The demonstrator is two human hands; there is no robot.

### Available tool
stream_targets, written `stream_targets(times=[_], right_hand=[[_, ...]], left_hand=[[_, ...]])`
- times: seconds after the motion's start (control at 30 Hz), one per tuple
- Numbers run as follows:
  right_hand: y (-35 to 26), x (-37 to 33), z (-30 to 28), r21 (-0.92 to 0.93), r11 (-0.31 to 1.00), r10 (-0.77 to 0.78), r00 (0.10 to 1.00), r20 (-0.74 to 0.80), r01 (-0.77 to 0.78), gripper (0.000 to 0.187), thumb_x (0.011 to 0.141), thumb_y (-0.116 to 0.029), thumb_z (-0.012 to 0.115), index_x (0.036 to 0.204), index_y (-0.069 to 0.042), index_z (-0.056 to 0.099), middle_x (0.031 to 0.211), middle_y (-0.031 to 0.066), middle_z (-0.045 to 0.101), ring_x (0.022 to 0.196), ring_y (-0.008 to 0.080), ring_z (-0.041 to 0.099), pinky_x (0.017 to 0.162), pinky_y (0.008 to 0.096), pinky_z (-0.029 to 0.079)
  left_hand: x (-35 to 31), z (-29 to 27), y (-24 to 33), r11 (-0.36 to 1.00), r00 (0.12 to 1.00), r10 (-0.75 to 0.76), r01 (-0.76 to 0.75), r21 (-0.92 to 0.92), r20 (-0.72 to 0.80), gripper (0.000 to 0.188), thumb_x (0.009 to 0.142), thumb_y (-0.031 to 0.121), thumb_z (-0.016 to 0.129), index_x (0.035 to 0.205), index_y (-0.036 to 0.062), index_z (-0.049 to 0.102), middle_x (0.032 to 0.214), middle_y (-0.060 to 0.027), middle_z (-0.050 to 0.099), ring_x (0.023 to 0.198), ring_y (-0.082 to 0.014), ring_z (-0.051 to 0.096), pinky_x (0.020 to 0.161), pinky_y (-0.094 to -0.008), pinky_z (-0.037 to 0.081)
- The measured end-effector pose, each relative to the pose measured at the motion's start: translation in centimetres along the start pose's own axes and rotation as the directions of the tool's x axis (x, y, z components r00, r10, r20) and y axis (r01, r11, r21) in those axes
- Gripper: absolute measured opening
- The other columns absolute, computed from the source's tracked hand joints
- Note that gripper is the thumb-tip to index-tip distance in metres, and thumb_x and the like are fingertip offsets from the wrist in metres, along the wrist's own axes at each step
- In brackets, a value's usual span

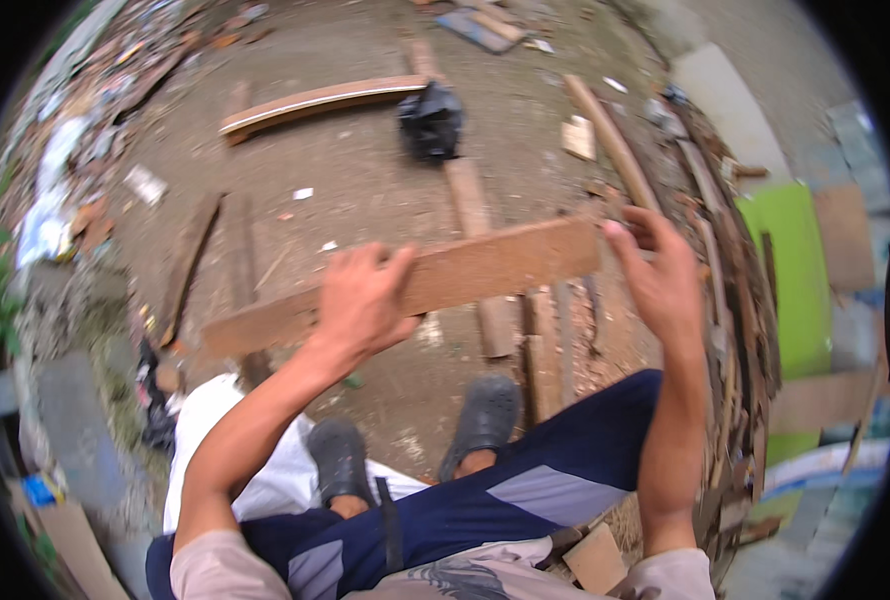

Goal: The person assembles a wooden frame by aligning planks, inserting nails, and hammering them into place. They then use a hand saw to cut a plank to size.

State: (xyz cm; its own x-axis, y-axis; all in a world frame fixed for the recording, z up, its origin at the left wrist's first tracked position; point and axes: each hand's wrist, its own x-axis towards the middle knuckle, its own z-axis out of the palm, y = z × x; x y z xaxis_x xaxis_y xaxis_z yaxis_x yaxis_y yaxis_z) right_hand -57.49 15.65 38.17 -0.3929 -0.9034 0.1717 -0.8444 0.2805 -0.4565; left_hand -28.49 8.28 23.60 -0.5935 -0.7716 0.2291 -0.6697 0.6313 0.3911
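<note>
A brown wooden board [505, 258] is held across in front of me above the ground, its right end higher in the picture than its left. My left hand [361, 300] is closed over the board left of its middle, thumb on the near side. Just beyond the board's right end is my right hand [662, 270], thumb and fingers apart and slightly curled, with nothing in them. Whether a fingertip touches that end I cannot tell. Beneath the board, a narrow wooden strip [470, 200] lies on the dirt.
A black plastic bag [431, 122] sits by a long light-edged beam [315, 104]. Timber is stacked along the right, beside a green panel [787, 275]. Rubble and litter line the left, near a concrete block [70, 310]. Wood shavings [610, 325] lie under the right hand.
</note>
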Motion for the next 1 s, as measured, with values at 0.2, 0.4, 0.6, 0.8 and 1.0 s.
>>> stream_targets(times=[0.2,0.4,0.6,0.8,1.0], right_hand=[[-1.5,-1.1,0.3,-0.009,0.999,0.040,0.989,0.142,-0.040,0.047,0.095,-0.033,0.073,0.121,0.006,0.068,0.101,0.0200,0.072,0.098,0.0271,0.072,0.084,0.0384,0.055],[-2.3,-1.7,1.2,-0.076,0.997,-0.006,0.968,0.252,0.026,0.047,0.095,-0.033,0.073,0.120,0.007,0.067,0.099,0.0185,0.071,0.095,0.0270,0.071,0.082,0.0387,0.054],[-2.4,-1.7,1.6,-0.107,0.993,-0.012,0.958,0.286,0.044,0.047,0.094,-0.033,0.074,0.118,0.007,0.067,0.097,0.0193,0.070,0.092,0.0271,0.070,0.081,0.0387,0.054],[-2.3,-1.5,2.3,-0.124,0.989,-0.032,0.943,0.333,0.077,0.046,0.093,-0.032,0.074,0.116,0.007,0.068,0.095,0.0197,0.070,0.089,0.0282,0.069,0.082,0.0390,0.053],[-2.2,-1.4,2.9,-0.121,0.988,-0.047,0.925,0.377,0.100,0.045,0.093,-0.031,0.075,0.115,0.007,0.068,0.097,0.0204,0.070,0.090,0.0281,0.069,0.082,0.0394,0.053]], left_hand=[[-0.4,5.7,-2.1,0.994,0.979,0.001,-0.023,0.108,0.205,0.076,0.066,0.024,0.086,0.134,0.0133,0.056,0.112,-0.0201,0.063,0.108,-0.0351,0.061,0.093,-0.0489,0.045],[-0.8,10.0,-2.4,0.985,0.931,-0.065,0.002,0.173,0.360,0.065,0.071,0.021,0.083,0.130,0.0148,0.057,0.112,-0.0194,0.064,0.110,-0.0342,0.061,0.093,-0.0455,0.043],[0.2,10.9,-0.5,0.958,0.899,-0.153,0.033,0.286,0.410,0.052,0.076,0.019,0.079,0.125,0.0147,0.060,0.112,-0.0176,0.066,0.110,-0.0315,0.061,0.091,-0.0439,0.041],[0.5,10.6,1.1,0.914,0.887,-0.165,-0.026,0.404,0.432,0.039,0.087,0.021,0.071,0.124,0.0154,0.063,0.112,-0.0160,0.066,0.109,-0.0306,0.061,0.092,-0.0468,0.040],[0.3,9.2,3.2,0.882,0.879,-0.148,-0.090,0.463,0.453,0.033,0.093,0.020,0.064,0.126,0.0147,0.063,0.112,-0.0152,0.066,0.109,-0.0310,0.059,0.092,-0.0487,0.039]])
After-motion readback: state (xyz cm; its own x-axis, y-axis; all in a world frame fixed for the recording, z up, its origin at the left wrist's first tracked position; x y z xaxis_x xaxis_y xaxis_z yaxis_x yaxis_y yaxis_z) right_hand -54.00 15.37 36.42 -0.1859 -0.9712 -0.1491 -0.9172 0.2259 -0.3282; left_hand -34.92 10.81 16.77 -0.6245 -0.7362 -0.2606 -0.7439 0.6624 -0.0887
